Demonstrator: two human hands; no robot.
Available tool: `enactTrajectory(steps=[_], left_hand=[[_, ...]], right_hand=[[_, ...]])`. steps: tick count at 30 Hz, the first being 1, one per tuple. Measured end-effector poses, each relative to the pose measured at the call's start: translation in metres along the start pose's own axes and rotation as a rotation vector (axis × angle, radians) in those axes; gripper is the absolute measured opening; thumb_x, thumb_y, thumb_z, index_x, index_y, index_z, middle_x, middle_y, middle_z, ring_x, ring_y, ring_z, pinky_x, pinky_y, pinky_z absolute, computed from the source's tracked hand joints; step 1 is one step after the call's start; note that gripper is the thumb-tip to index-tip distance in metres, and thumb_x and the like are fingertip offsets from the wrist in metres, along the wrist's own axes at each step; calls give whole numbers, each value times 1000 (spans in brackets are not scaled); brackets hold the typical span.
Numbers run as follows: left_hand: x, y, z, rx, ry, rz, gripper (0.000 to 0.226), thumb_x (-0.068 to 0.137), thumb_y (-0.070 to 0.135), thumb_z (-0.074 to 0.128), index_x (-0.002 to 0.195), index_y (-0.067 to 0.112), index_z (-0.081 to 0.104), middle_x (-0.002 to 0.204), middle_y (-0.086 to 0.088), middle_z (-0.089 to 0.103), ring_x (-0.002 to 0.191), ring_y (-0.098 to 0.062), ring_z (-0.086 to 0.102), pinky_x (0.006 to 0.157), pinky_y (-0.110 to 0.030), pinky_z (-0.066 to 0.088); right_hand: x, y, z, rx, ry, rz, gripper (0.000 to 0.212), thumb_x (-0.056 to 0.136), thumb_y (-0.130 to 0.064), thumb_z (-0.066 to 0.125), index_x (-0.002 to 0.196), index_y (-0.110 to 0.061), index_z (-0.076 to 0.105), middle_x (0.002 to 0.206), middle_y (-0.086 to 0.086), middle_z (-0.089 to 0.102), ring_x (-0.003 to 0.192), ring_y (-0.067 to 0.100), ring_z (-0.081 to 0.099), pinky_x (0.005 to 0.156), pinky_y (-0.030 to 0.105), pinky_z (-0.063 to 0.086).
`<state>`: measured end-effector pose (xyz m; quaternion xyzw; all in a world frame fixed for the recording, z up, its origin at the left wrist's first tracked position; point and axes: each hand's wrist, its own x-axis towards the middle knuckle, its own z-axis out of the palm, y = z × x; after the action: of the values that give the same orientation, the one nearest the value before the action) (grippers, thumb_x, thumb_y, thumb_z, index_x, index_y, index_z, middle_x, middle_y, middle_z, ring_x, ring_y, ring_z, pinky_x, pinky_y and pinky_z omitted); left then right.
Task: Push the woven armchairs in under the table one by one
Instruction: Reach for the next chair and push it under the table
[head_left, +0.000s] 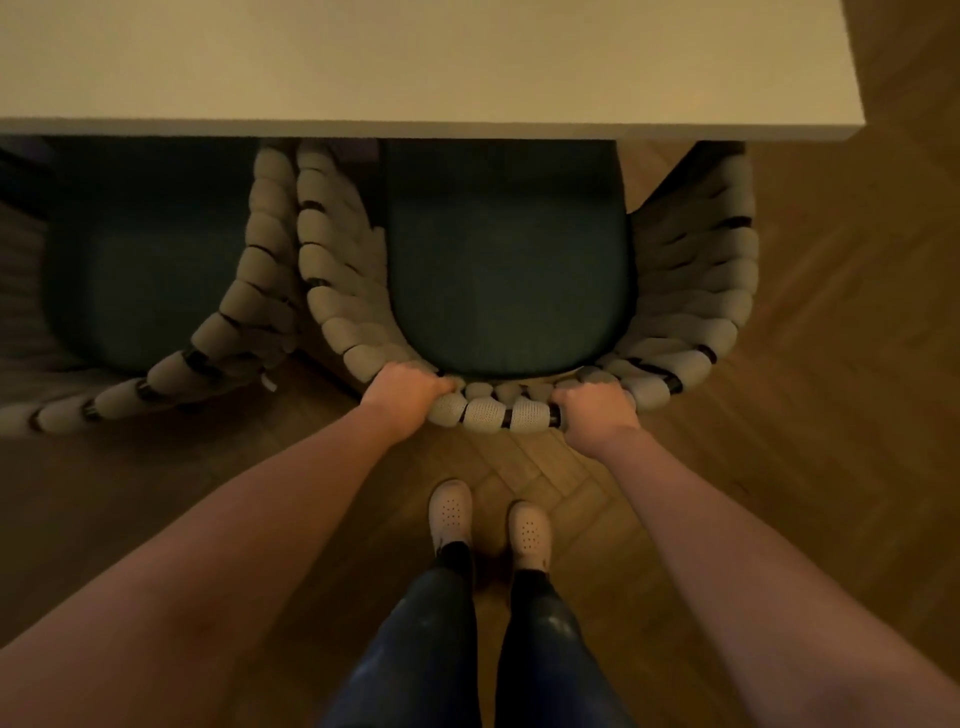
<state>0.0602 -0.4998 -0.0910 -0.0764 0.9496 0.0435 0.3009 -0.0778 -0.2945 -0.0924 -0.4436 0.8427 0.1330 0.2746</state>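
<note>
Herringbone wood floor (831, 415) fills the frame's lower half, carrying two woven armchairs (691, 322) at centre and left, seemingly part-tucked beneath the pale table (415, 67) up top.

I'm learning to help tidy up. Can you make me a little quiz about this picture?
1. True or false: both hands grip the top of the back of the right armchair.
2. What colour is its seat cushion? A red, B dark green, C white.
3. How many armchairs stand at the table?

Key: 1 true: left hand and right hand are closed on it. 2 B. 3 two; the left armchair stands beside it.
</note>
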Motion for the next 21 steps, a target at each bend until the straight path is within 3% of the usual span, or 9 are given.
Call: enactTrajectory(steps=[8, 13, 15, 18, 21], left_hand=[[-15, 43, 17, 34, -45, -4, 56, 95, 7, 50, 144, 30, 37, 126, -3, 59, 114, -22, 56, 98, -36, 46], [-23, 64, 30, 55, -57, 21, 54, 94, 11, 52, 143, 31, 38, 130, 0, 58, 120, -22, 53, 103, -38, 41], [-20, 68, 26, 50, -52, 29, 54, 95, 13, 52, 143, 32, 37, 130, 1, 58, 121, -21, 53, 104, -39, 40], [-11, 72, 10, 36, -26, 25, 53, 95, 14, 53, 143, 33, 37, 127, 1, 59, 117, -20, 55, 103, -39, 40], [0, 71, -4, 35, -12, 15, 55, 95, 14, 53, 144, 33, 37, 127, 1, 58, 118, -20, 54, 103, -37, 40]], right_hand=[[-37, 14, 27, 31, -37, 14, 28, 90, -14, 52, 115, -24, 59, 101, 1, 66, 99, 23, 61, 92, 38, 40], [-58, 32, 46, 85, -5, -43, 19, 88, -18, 55, 107, -22, 56, 94, -1, 65, 92, 22, 62, 85, 34, 41], [-62, 46, 53, 125, 35, -66, 24, 87, -19, 57, 111, -22, 54, 93, -2, 66, 92, 21, 63, 83, 33, 42], [-57, 65, 53, 60, 120, -85, 39, 88, -20, 60, 125, -26, 53, 107, -3, 66, 103, 20, 60, 90, 35, 39], [-45, 72, 45, 16, 115, -103, 30, 90, -20, 58, 119, -28, 55, 112, -2, 65, 105, 22, 60, 89, 37, 39]])
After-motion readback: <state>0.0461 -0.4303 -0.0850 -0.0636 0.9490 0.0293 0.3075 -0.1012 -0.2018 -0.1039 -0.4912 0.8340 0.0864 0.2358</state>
